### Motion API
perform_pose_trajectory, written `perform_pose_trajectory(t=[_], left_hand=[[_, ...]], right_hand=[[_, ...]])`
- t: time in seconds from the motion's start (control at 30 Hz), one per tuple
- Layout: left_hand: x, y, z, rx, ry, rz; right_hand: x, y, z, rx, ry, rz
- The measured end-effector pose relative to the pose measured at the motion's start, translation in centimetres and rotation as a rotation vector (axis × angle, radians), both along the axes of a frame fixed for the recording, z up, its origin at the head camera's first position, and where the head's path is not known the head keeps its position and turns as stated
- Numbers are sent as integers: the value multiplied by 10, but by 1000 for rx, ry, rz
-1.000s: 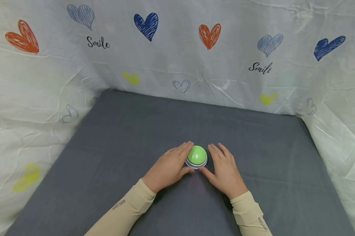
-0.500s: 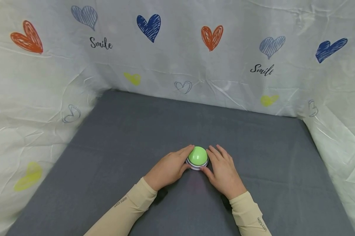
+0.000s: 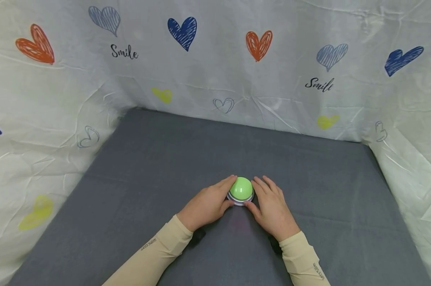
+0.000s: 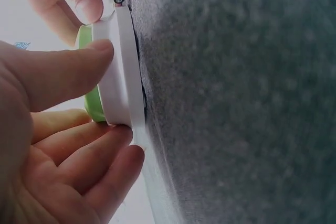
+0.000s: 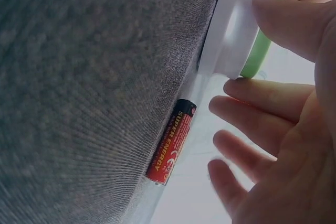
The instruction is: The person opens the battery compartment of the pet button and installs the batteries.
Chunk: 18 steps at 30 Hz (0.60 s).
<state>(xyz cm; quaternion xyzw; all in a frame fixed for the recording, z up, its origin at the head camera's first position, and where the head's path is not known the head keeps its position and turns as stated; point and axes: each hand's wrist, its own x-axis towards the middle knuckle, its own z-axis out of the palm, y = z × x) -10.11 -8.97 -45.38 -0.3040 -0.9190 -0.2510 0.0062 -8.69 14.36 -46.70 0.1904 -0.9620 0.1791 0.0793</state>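
A push button with a green dome (image 3: 241, 188) and a white round base (image 4: 118, 72) sits on the grey cloth. My left hand (image 3: 206, 204) holds it from the left, its thumb on the near side of the base and its fingers bent round the far side. From the right, my right hand (image 3: 272, 208) pinches it; the thumb (image 5: 281, 19) lies on the near side and the index fingertip touches its edge. A red and black battery (image 5: 172, 142) lies beside the base under my right hand, hidden in the head view.
Grey cloth (image 3: 187, 143) covers the table. A white curtain (image 3: 215, 71) printed with hearts and "Smile" rises along the back and both sides. Small dark objects (image 3: 197, 237) show under the wrists, by the beige sleeves (image 3: 154, 254).
My left thumb has drawn back from in front of the button to its side. Both hands have closed in against it. The view has shifted slightly.
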Motion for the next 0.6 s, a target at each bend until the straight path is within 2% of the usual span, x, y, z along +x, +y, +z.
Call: perform_pose_trajectory(t=[0.33,0.6], left_hand=[[-1,3,1,57,37,41],[0,6,2,85,56,78]], right_hand=[[-1,-2,3,-45,41,12],[0,-3,4,-80,22,4]])
